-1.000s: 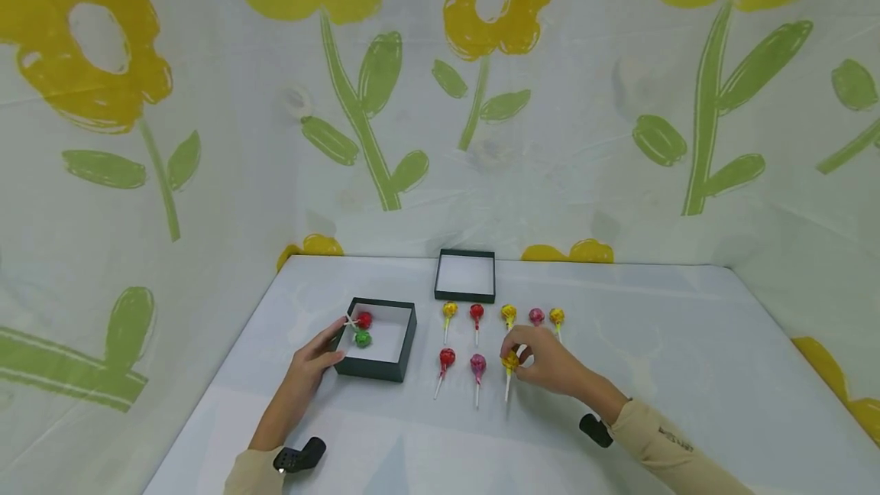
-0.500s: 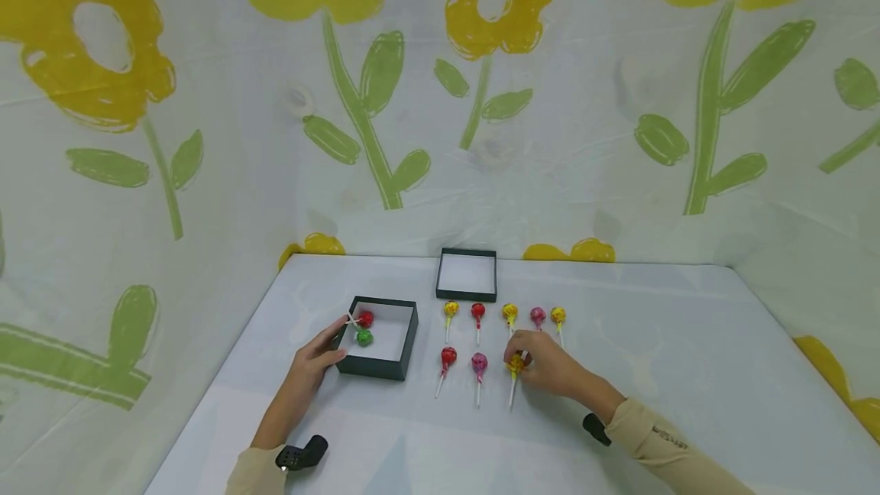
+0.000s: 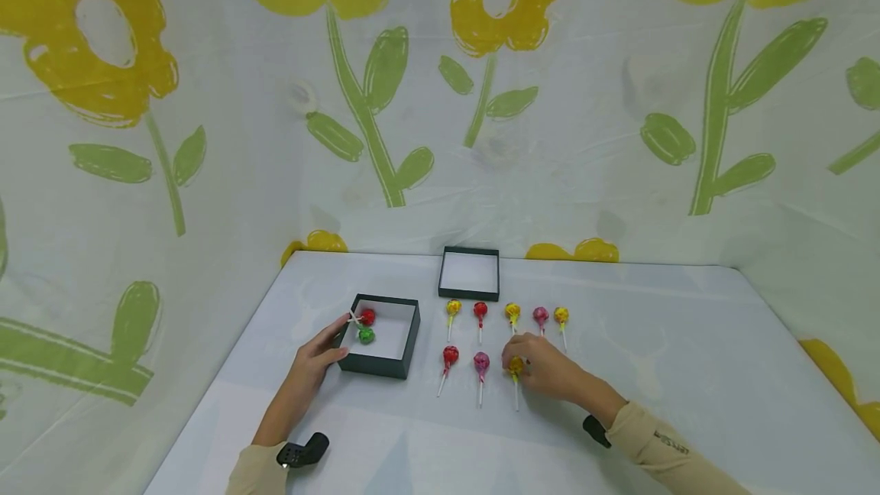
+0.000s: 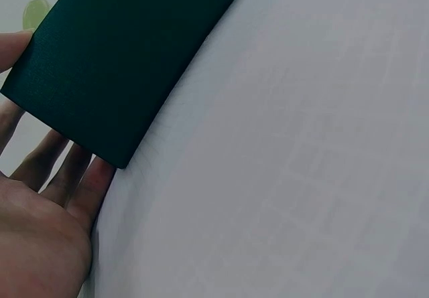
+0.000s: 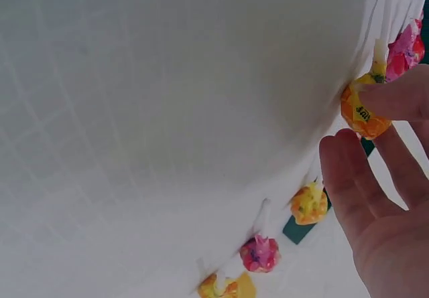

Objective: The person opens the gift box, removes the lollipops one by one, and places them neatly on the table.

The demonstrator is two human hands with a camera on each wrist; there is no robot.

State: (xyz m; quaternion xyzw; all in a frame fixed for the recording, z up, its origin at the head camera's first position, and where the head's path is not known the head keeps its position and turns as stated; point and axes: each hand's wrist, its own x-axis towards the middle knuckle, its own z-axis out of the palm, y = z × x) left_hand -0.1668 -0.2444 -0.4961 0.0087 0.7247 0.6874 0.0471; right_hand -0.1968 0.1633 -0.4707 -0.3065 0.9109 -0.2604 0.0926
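Observation:
My left hand (image 3: 318, 354) holds the dark green open box (image 3: 374, 367) at its left side, thumb by the near corner. In the left wrist view, its fingers reach behind the green box wall (image 4: 114, 63). A red lollipop (image 3: 367, 317) and a green lollipop (image 3: 366, 335) lie inside the box. My right hand (image 3: 543, 365) pinches the yellow lollipop (image 5: 365, 110) by its wrapped head between thumb and fingers; its white stick points toward me. Beside it in the near row lie a pink lollipop (image 3: 481, 362) and a red lollipop (image 3: 450, 356).
Behind is a far row: a yellow lollipop (image 3: 454, 307), a red one, another yellow one, a pink lollipop (image 3: 541, 315) and a further yellow one. The box lid (image 3: 469, 273) lies inside-up near the back edge of the white table (image 3: 653, 312). A flowered cloth hangs behind.
My right hand has shifted the near-row yellow lollipop slightly to the right, away from the pink one. The left hand stays at the box. The head view has moved a little.

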